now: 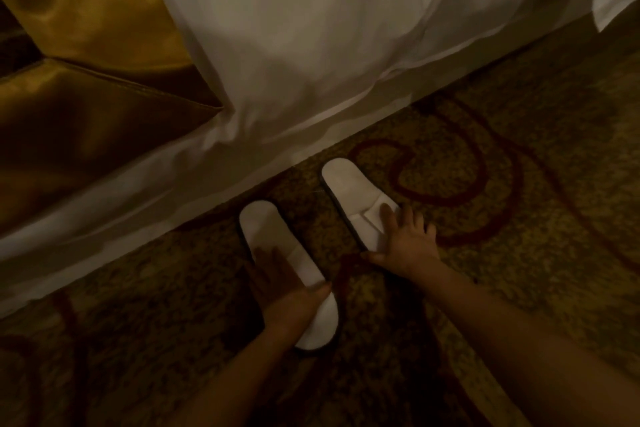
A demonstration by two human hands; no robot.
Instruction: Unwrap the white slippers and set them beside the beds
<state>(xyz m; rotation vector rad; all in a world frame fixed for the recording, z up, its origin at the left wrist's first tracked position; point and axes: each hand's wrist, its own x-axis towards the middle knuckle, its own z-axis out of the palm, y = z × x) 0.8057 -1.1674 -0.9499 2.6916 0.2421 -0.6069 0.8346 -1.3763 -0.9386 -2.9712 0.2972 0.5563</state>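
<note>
Slippers [356,199] are lying on the carpet [519,149] at six o'clock from the bed [311,45]; I'm pressing my flat open left hand [287,284] and right hand [407,239] on them, nudging them parallel.

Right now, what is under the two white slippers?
Patterned brown carpet lies under both white fabric slippers. The left hand and right hand cover their toe ends; nothing beneath shows.

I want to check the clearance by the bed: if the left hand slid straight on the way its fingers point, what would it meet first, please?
The left hand lies flat on the left slipper, fingers pointing toward its far end. Past that end comes a narrow strip of carpet, then probably the white bed sheet.
</note>
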